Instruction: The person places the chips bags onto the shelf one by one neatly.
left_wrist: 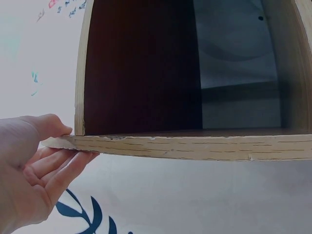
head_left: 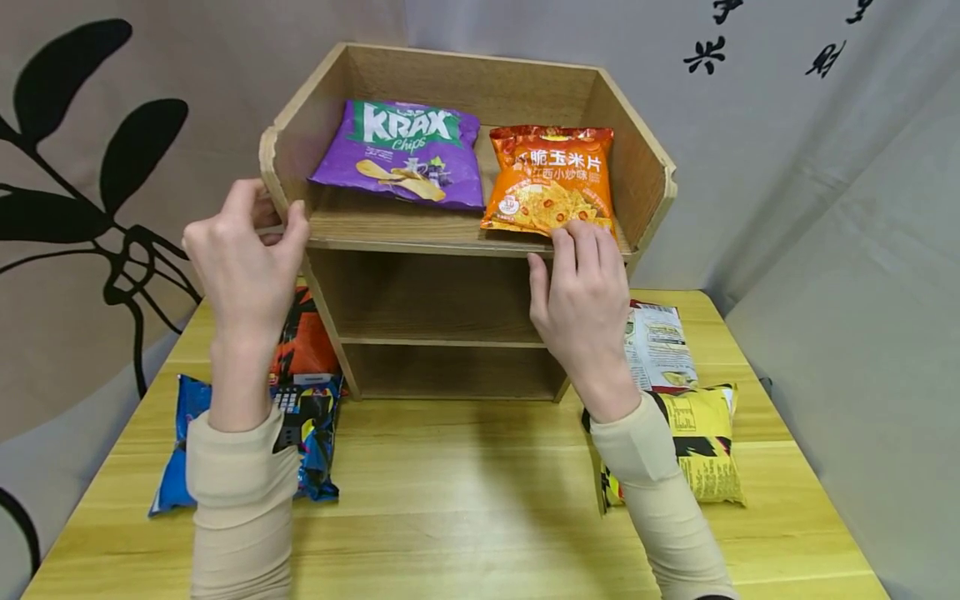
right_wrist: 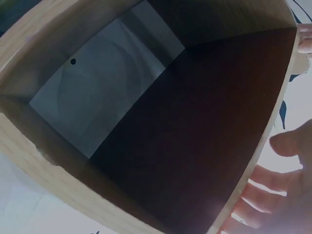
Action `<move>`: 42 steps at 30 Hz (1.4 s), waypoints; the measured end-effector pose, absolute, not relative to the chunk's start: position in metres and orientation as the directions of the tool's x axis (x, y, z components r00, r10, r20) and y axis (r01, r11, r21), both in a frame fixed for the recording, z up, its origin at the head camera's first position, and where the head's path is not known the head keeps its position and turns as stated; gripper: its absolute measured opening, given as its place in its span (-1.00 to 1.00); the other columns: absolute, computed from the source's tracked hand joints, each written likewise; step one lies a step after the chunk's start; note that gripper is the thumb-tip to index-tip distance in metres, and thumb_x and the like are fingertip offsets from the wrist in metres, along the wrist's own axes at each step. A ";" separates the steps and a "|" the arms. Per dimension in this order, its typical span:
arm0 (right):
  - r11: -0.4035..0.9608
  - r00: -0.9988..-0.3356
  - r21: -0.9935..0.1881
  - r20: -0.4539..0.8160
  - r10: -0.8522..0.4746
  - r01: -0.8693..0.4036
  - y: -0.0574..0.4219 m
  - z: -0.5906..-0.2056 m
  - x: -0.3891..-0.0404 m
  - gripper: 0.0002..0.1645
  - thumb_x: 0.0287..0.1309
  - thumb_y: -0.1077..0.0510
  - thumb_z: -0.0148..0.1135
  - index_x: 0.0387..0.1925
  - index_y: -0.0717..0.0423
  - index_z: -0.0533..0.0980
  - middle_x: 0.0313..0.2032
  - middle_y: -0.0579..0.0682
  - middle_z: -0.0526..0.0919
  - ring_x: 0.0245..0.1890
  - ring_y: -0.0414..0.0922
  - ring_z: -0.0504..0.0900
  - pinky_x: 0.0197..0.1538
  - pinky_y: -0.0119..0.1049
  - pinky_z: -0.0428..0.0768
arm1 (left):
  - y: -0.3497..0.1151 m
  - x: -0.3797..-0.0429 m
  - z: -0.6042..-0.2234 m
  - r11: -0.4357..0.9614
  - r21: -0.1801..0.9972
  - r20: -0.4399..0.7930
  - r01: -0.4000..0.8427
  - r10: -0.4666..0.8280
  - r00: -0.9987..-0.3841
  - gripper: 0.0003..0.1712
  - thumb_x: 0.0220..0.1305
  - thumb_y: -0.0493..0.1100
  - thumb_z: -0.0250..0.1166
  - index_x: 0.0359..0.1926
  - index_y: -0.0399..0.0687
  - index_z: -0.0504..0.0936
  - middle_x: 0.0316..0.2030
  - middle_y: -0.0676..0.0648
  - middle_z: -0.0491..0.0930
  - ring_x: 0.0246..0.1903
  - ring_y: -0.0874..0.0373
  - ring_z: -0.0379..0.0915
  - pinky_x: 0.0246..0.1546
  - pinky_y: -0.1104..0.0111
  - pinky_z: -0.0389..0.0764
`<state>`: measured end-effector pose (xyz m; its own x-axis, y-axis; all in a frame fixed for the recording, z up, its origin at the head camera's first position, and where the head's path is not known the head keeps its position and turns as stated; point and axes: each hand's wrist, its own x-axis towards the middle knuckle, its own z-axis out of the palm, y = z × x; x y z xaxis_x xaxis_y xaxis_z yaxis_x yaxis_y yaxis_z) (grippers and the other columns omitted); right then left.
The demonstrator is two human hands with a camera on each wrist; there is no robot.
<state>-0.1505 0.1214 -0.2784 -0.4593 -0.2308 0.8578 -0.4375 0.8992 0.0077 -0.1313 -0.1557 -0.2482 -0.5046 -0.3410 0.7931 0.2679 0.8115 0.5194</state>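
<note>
A small wooden shelf unit [head_left: 420, 245] stands at the table's back in the head view. A purple bag of KRAX chips [head_left: 405, 150] lies on its top tier at left. Beside it, at right, leans an orange bag of corn chips [head_left: 555, 179]. My left hand [head_left: 243, 262] pinches the front corner of the left side panel; in the left wrist view the thumb is above it and the fingers below. My right hand [head_left: 581, 308] rests its fingertips over the top board's front edge, against the orange bag's lower end. Its thumb stands apart from the board in the right wrist view.
Left of the shelf lie a red bag [head_left: 311, 350] and blue snack packaging [head_left: 321, 450], partly behind my left arm. To the right, a yellow bag [head_left: 708, 442] lies before a pale printed bag [head_left: 663, 342]. All rest on the wooden table [head_left: 450, 508].
</note>
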 end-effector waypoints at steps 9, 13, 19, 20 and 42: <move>0.898 -0.531 0.002 0.806 -0.262 -0.440 0.123 -0.274 -0.156 -0.51 0.39 -0.03 -0.10 -0.05 0.34 0.48 -0.02 0.22 0.55 0.07 0.14 0.49 0.28 -0.09 0.38 | -0.155 -0.131 -0.248 0.818 0.517 0.791 0.253 -0.343 -0.506 -0.69 0.22 -0.16 0.18 -0.19 -0.37 0.61 -0.32 -0.26 0.73 -0.37 -0.21 0.68 -0.33 0.81 0.11; 0.904 -0.554 0.002 0.789 -0.264 -0.428 0.124 -0.275 -0.158 -0.44 0.38 -0.08 -0.10 0.03 0.34 0.48 0.06 0.23 0.57 0.13 0.14 0.49 0.32 -0.06 0.34 | -0.155 -0.130 -0.248 0.818 0.517 0.789 0.253 -0.340 -0.511 -0.69 0.22 -0.16 0.18 -0.19 -0.36 0.61 -0.32 -0.26 0.73 -0.37 -0.21 0.68 -0.34 0.84 0.11; 0.916 -0.580 0.012 0.771 -0.264 -0.400 0.124 -0.276 -0.161 -0.22 0.40 -0.25 -0.36 0.13 0.30 0.45 0.14 0.22 0.54 0.18 0.16 0.45 0.29 0.00 0.34 | -0.154 -0.130 -0.249 0.816 0.519 0.786 0.255 -0.338 -0.517 -0.69 0.22 -0.16 0.18 -0.18 -0.36 0.61 -0.31 -0.26 0.73 -0.37 -0.20 0.68 -0.36 0.89 0.09; 0.918 -0.583 0.012 0.769 -0.263 -0.397 0.124 -0.276 -0.162 -0.17 0.39 -0.28 -0.42 0.14 0.30 0.44 0.15 0.22 0.54 0.18 0.16 0.45 0.28 0.01 0.34 | -0.154 -0.130 -0.249 0.816 0.519 0.785 0.255 -0.337 -0.519 -0.69 0.23 -0.16 0.18 -0.18 -0.37 0.61 -0.31 -0.26 0.73 -0.37 -0.20 0.68 -0.36 0.89 0.09; 0.930 -0.645 -0.006 0.722 -0.250 -0.367 0.125 -0.272 -0.169 0.03 0.24 -0.47 -0.70 0.26 0.10 0.37 0.26 0.13 0.46 0.24 0.07 0.44 0.01 0.02 0.34 | -0.154 -0.128 -0.247 0.813 0.526 0.777 0.251 -0.339 -0.530 -0.68 0.24 -0.16 0.17 -0.17 -0.38 0.60 -0.30 -0.28 0.73 -0.37 -0.19 0.68 -0.36 0.87 0.10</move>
<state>-0.1686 0.1253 -0.2719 -0.6454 -0.2497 0.7219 -0.3665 0.9304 -0.0058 -0.1276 -0.1540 -0.2471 -0.5302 -0.3394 0.7770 0.2508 0.8126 0.5261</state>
